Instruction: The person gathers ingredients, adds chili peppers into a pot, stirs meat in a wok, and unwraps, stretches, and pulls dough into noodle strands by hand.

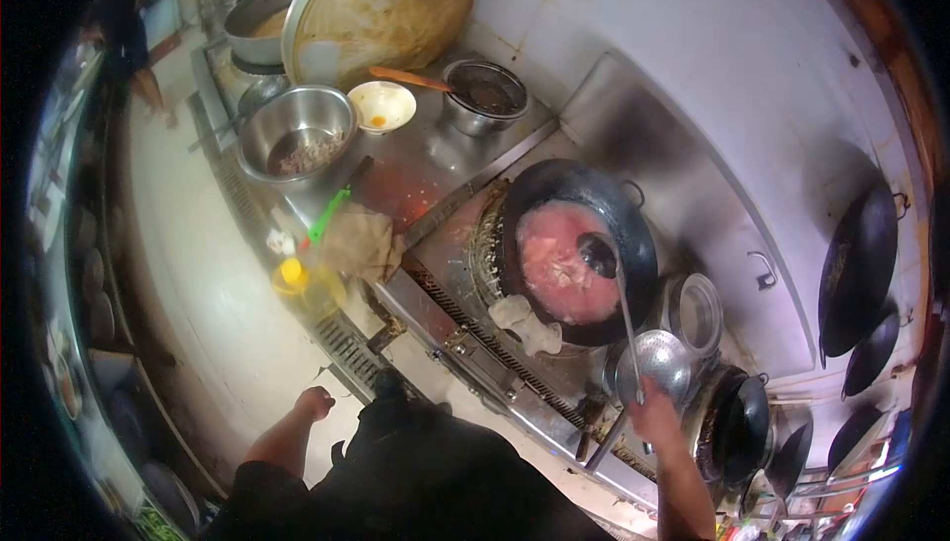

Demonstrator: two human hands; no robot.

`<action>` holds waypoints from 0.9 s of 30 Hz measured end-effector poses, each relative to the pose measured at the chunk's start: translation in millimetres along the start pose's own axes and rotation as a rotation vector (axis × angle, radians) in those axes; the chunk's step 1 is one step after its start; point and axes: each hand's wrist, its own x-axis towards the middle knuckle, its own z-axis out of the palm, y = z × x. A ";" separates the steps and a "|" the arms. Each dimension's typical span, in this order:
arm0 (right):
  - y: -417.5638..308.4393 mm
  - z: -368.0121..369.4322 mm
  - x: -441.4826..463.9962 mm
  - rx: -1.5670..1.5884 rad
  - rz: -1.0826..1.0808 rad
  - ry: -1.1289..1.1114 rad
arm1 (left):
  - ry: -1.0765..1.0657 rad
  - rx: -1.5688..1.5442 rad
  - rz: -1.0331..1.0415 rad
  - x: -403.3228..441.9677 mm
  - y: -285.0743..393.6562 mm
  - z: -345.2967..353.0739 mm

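Observation:
My right hand (655,414) is closed round the long handle of a ladle (598,254), whose dark bowl sits in the wok. The black wok (633,214) holds reddish liquid (569,289) with pale pieces in it. A folded pale cloth (526,325) lies against the wok's near rim. Below the wok a metal strainer (663,368) is close to my right hand. My left hand (317,402) hangs over the floor beside the counter, its fingers curled; whether it holds anything is too small to tell.
A steel bowl (249,140), a white bowl (384,105), a pot (485,96) and a large round lid (386,6) stand up the counter. A yellow-capped bottle (294,274) is near a brown cloth (361,241). A person (124,31) is at the far left.

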 end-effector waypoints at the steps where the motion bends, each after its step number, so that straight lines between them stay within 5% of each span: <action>1: -1.8 2.3 -2.7 -0.170 0.034 -0.034 | 0.017 -0.024 -0.021 -4.5 1.4 -2.5; 8: -17.3 53.8 61.8 -0.248 0.147 -0.162 | -0.030 -0.012 -0.017 7.7 -8.8 11.9; 17: -8.2 57.5 101.9 -0.089 0.286 0.147 | 0.024 -0.053 0.042 11.2 -15.7 19.9; 20: 32.1 91.1 132.1 0.235 0.139 0.093 | 0.084 -0.059 0.063 13.1 -32.0 32.8; 22: -22.2 62.8 113.5 1.061 0.404 -0.231 | 0.045 -0.073 0.000 5.7 -31.8 32.6; 23: -22.6 57.6 112.0 1.058 0.406 -0.233 | 0.004 -0.078 -0.060 -1.5 -31.1 29.7; 25: -18.7 48.5 109.2 1.708 0.381 -0.604 | -0.012 -0.036 -0.072 -7.4 -34.8 29.8; 27: -19.9 42.6 96.9 1.998 0.390 -0.748 | -0.025 0.001 -0.084 -12.0 -31.6 25.8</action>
